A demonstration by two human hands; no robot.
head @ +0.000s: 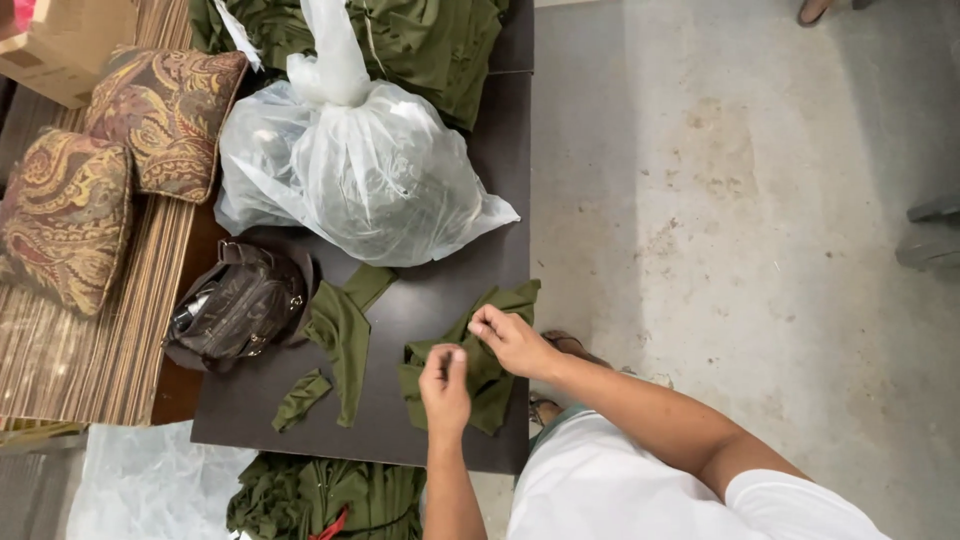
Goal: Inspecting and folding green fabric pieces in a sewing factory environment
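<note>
Step in hand, as I read it: sorting/flattening small olive-green fabric cut pieces on the dark table (440, 300). Both hands on the same piece, the green fabric piece (487, 372) at the near right edge of the table. Left hand (446, 387) has fingers curled, thumb + forefinger pinching the cloth near its middle. Right hand (512, 340) pinches the upper edge of the same piece, fingers bent, not spread. Piece lies crumpled w/ folds, partly under both hands.

Next move, judged: needs both pinches pulling apart to flatten the piece w/o dragging it off the table edge, which is just beside it.

Other cut pieces: long green strip (345, 335) to the left, apart from the hands; small green scrap (300, 398) just beside the strip's lower end.

Containers: clear plastic bag (350, 165), tied at top, full; contents blurred thru the plastic, can't tell what. Brown leather bag (238, 310) at left table edge, open at the side, something shiny inside, can't tell more. Cardboard box (60, 45) top left, contents not visible.

Green garment pile (430, 40) behind the plastic bag; another green pile (320, 495) on the floor below the table.
</note>
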